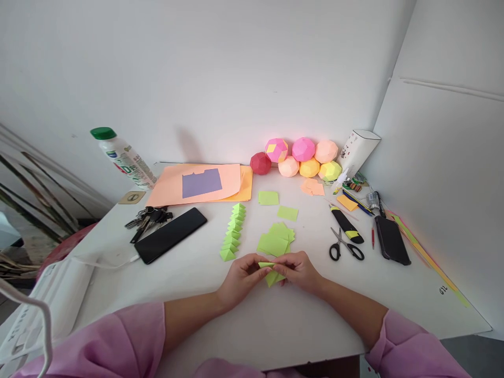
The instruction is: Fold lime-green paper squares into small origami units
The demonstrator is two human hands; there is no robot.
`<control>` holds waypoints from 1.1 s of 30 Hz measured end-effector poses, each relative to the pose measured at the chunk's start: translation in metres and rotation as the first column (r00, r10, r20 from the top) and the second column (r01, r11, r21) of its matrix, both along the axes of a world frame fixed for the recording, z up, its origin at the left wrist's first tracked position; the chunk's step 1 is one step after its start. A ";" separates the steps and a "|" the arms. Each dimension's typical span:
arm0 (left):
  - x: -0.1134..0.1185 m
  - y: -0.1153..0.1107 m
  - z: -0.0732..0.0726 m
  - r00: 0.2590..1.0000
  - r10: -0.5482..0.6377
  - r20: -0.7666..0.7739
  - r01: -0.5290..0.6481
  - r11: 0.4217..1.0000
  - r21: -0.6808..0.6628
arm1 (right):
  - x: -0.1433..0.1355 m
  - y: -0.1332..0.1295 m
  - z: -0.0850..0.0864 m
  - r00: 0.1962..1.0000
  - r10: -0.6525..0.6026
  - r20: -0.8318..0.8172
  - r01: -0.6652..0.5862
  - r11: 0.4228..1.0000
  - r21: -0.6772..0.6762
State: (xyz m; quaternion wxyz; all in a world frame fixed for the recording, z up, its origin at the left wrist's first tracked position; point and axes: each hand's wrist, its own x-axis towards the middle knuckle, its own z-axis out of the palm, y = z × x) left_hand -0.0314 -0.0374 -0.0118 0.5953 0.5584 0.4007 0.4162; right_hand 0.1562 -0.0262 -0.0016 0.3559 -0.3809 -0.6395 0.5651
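Near the table's front, my left hand (242, 281) and my right hand (300, 270) meet over a small folded green paper piece (271, 277). The thumbs and fingers of both hands pinch it from either side. Just beyond the fingers lies a loose pile of green paper pieces (275, 240). Two more small green stacks, one (268, 198) farther back and one (287, 213) nearer, rest behind the pile. To the left, a row of folded green pieces (233, 231) runs away from me.
Black scissors (346, 248) and a cutter (346, 224) lie at the right, with a phone case (392, 240) beyond. At the left are a black phone (170, 235), keys (147, 218) and a bottle (128, 160). Paper balls (303, 149) stand against the wall, right of peach sheets (165, 189).
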 end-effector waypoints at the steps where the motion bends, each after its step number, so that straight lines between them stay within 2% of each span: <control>1: 0.000 0.000 0.000 1.000 0.006 -0.009 -0.006 1.000 0.001 | 0.000 0.000 0.000 1.000 0.001 0.004 -0.001 1.000 -0.004; 11: 0.000 0.000 -0.001 0.999 0.017 -0.046 -0.017 1.000 0.005 | 0.001 0.000 -0.003 1.000 0.000 0.015 0.000 0.999 -0.039; 23: -0.001 0.000 0.002 0.999 0.042 0.021 -0.041 0.999 -0.021 | 0.001 0.002 -0.002 0.999 -0.047 -0.003 0.047 0.992 -0.121; 33: -0.001 0.001 0.007 0.996 0.075 0.046 -0.072 0.996 -0.053 | 0.002 0.003 -0.001 0.999 -0.026 -0.039 0.020 0.987 -0.157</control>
